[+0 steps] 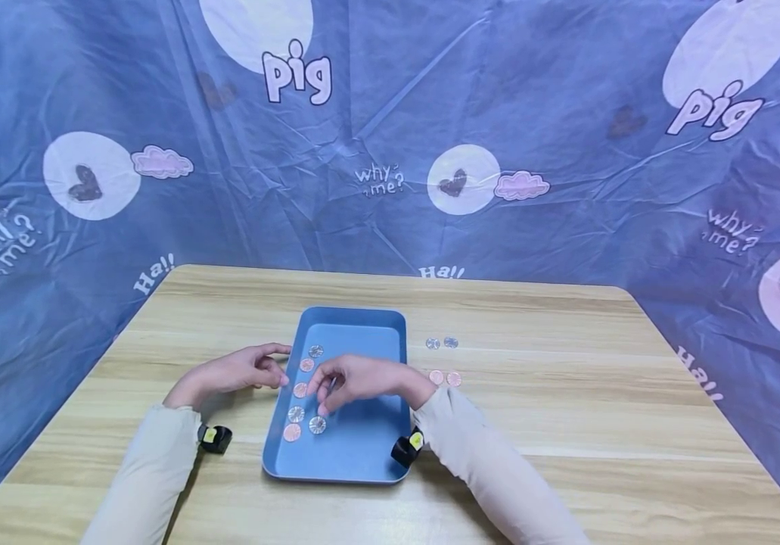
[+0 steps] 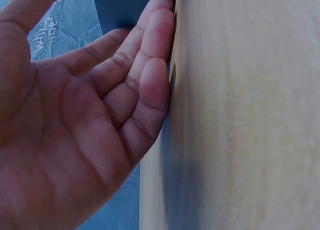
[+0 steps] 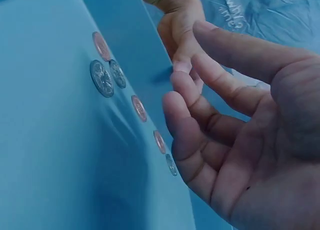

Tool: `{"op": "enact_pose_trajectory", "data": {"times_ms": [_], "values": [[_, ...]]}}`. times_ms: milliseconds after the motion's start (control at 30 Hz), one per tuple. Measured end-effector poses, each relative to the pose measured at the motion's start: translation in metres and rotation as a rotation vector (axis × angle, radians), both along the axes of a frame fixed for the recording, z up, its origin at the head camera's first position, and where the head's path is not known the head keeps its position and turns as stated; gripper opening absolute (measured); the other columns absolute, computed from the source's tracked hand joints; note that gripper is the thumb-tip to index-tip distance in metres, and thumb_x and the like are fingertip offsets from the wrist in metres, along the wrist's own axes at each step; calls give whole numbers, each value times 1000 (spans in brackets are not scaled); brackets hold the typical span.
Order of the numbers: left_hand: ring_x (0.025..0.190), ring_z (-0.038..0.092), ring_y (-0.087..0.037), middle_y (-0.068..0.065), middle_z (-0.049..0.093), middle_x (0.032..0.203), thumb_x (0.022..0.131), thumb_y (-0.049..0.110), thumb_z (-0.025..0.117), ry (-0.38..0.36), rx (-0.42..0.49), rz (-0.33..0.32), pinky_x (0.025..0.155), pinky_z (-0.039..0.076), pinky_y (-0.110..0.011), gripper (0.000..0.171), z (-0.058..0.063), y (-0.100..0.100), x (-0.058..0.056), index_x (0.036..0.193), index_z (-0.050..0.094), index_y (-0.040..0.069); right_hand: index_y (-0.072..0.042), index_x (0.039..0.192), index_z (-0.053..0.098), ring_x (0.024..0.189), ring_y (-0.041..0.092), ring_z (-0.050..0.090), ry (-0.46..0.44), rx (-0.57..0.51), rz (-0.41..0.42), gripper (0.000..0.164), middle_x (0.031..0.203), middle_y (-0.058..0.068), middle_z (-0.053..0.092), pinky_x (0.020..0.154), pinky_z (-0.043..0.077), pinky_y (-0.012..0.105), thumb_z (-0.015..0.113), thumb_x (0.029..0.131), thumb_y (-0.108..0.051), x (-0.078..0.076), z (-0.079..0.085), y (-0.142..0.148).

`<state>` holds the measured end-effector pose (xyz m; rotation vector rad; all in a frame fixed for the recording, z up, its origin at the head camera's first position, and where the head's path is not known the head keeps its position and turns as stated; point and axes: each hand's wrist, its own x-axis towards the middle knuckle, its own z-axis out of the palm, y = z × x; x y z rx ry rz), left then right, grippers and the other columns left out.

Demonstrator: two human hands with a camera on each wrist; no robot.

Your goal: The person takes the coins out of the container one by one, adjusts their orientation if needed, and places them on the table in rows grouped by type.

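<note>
A blue rectangular tray (image 1: 355, 463) lies on the table with several coins along its left side. Among them are a silver coin (image 1: 318, 425) set slightly inward, a copper coin (image 1: 291, 432) at the near end and another silver coin (image 1: 316, 351) at the far end. Over these coins hovers my right hand (image 1: 355, 382), its fingers loosely bent; in the right wrist view the thumb stands apart from the fingers, with nothing between them. My left hand (image 1: 247, 369) is at the tray's left wall, fingers relaxed and holding nothing. Whether its fingertips touch the wall, I cannot tell.
Right of the tray, two silver coins (image 1: 442, 343) lie side by side on the wooden table (image 1: 567, 401). Nearer, two copper coins (image 1: 454, 379) form another pair. A blue printed cloth (image 1: 390, 227) hangs behind the table.
</note>
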<state>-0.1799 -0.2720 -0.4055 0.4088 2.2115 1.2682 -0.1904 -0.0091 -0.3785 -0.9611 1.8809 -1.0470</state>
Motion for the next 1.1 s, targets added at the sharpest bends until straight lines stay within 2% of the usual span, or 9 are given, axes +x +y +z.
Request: {"op": "enact_pose_trajectory", "data": {"times_ms": [167,400,633,800,1100], "values": [[92,60,-16,-9,67,105,90,22,65,1,-2,11,79,43,-33,74,0,-1,1,146,27,-8,4,113,61,77,5,56,-28,39,66,30,87,-1,62,70,44,17,69,84,0,-4,-6,-6],[96,63,-14,-10,68,108,90,21,65,-8,5,16,84,44,-33,73,0,0,1,147,27,-8,-2,107,64,79,5,56,-56,100,81,26,88,-3,62,71,43,16,73,82,-3,-7,-21,-10],[97,61,-14,-11,67,110,91,23,66,-11,-4,23,84,44,-33,74,1,0,0,147,28,-6,-7,104,66,75,3,52,52,134,120,25,83,-7,59,71,41,15,75,81,-5,-6,-25,-14],[96,61,-15,-12,67,110,90,24,66,-2,-16,16,82,44,-33,74,1,1,-1,147,28,-6,-9,101,66,69,3,49,105,158,124,23,76,-9,55,67,39,15,75,81,-5,-4,-27,-17],[94,61,-14,-11,68,109,90,24,66,1,-15,14,81,43,-33,74,-1,0,-1,146,28,-6,-10,99,67,66,2,47,224,202,145,21,72,-9,52,66,38,14,76,81,-7,-3,-30,-20]]}}
